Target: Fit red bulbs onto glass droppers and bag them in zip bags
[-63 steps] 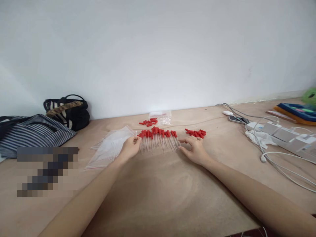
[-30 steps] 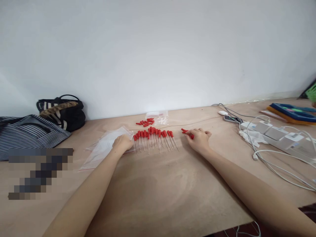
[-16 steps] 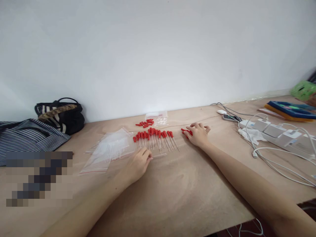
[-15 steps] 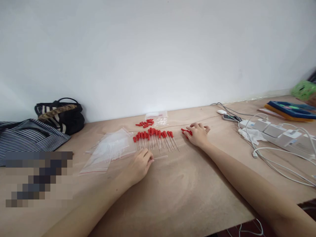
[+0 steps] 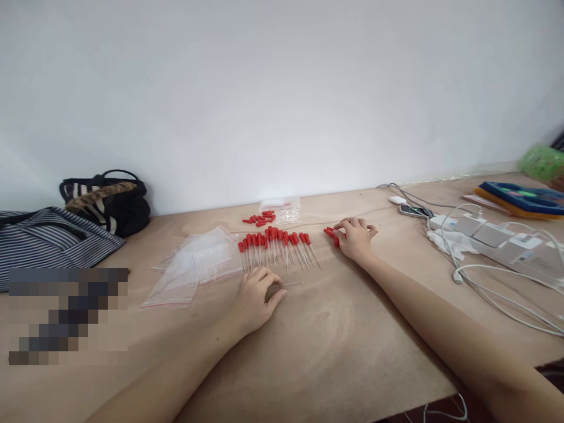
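My left hand rests low over the table, its thumb and forefinger around a thin clear dropper tube that points right. Just beyond it lies a row of droppers with red bulbs at the far end and clear stems toward me. My right hand is on the table farther right, fingers bent, the fingertips on a few red rubber bulbs. Its grip is partly hidden. More loose red bulbs lie in a small pile behind the row.
Clear zip bags, some with tubes in or under them, lie left of the droppers. Another bag is near the wall. A striped bag and a black bag stand left. At right are a power strip, cables and a phone.
My left thumb has moved away from the fingers and the tube has shifted slightly right. My right hand stays at the red bulbs, with a small shift of its fingers.
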Demonstrator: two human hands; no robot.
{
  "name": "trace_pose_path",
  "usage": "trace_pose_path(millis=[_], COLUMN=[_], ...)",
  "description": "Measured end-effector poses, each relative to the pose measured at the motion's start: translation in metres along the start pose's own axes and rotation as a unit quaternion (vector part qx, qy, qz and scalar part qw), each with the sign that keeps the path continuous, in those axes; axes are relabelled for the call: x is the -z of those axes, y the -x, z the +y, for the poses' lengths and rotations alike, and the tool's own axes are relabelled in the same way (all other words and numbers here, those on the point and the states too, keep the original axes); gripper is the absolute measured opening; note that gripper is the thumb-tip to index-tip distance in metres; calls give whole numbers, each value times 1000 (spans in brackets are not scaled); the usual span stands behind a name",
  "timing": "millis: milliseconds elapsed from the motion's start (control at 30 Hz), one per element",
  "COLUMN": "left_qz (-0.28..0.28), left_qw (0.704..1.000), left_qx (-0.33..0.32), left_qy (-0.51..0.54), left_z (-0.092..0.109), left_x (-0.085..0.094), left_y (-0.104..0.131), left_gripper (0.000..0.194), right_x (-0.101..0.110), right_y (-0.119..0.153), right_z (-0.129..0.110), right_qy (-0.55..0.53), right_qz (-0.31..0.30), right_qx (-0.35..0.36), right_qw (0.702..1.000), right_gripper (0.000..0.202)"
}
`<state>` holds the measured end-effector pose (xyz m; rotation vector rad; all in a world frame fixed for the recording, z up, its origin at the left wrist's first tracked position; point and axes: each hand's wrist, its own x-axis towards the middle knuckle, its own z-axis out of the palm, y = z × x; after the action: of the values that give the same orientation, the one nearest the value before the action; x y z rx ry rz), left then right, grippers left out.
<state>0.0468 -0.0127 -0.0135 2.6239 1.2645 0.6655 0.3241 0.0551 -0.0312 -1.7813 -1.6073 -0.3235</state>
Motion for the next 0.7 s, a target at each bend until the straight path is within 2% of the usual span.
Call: trace_pose_path(millis=[67,133,233,333,467,567,700], left_qz=[-7,-11,1,14,25,24,26], left_qw=[1000,999,998,997,998,999,1000], left_qx=[30,51,62,72,44,18,13], left_qy=[7,6,3,13,23,11,1], left_z=[1,1,1,-1,0,1,0], left_x=[-2,-2,-2,-1,4,4,1], left_y=[-2,-4,-2,1,3,2,2], left_gripper=[5,7,10,11,14,19,20], right_x=[5,12,25,36,40,38,37], right_y=[4,11,28,44,54,56,58], right_z=[-6,-15,-31,-45,-55,-58,-61], right_qy=[-26,-62,-117,-157,-171,-173,-167], right_qz=[10,-5,-69,-150,-224,-236,-231], right_qx=[14,55,150,224,300,307,263], right_qw=[1000,997,979,950,911,906,922], right_gripper=[17,17,17,26,25,21,18])
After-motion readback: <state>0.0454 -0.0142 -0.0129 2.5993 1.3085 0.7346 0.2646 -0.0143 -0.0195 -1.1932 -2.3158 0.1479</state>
